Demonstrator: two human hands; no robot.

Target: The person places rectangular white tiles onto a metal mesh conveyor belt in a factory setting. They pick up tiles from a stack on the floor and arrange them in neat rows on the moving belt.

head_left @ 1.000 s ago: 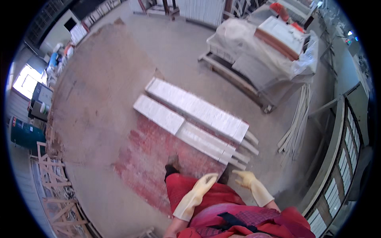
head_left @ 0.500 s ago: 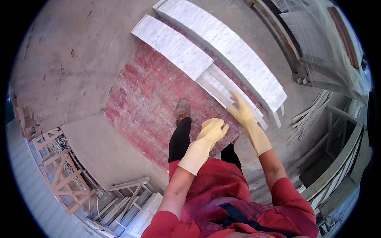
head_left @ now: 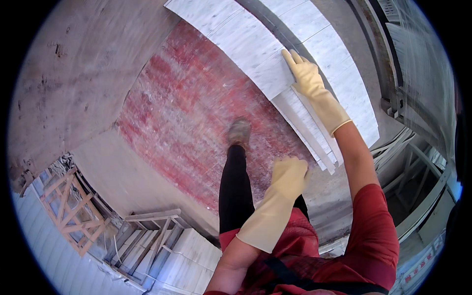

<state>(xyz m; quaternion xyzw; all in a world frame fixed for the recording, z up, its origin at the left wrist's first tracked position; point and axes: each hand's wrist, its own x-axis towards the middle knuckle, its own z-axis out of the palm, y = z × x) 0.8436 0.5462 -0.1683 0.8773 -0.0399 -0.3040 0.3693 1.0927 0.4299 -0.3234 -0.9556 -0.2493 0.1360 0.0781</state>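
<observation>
Both my hands wear long cream rubber gloves. My right hand [head_left: 309, 81] reaches out with its fingers extended over the far edge of the nearer row of white, grey-flecked slabs [head_left: 241, 37]; I cannot tell whether the fingertips touch it. Below that hand, narrow pale strips [head_left: 307, 128] run on from the slab's end. My left hand [head_left: 287, 179] hangs in front of my body, curled into a fist and blurred, with no object showing in it. A second row of white slabs [head_left: 327, 46] lies parallel, beyond a dark gap.
The rows lie along a worn red floor panel [head_left: 191, 108], where my shoe [head_left: 239, 130] stands. Wooden frames [head_left: 73, 211] and a crate of white slabs [head_left: 187, 260] are at lower left. Plastic sheeting [head_left: 423, 73] hangs over a rack at right.
My right hand has moved up and away from the strips to the slab's far edge. My left hand has shifted right and down. The view has moved nearer to the slabs.
</observation>
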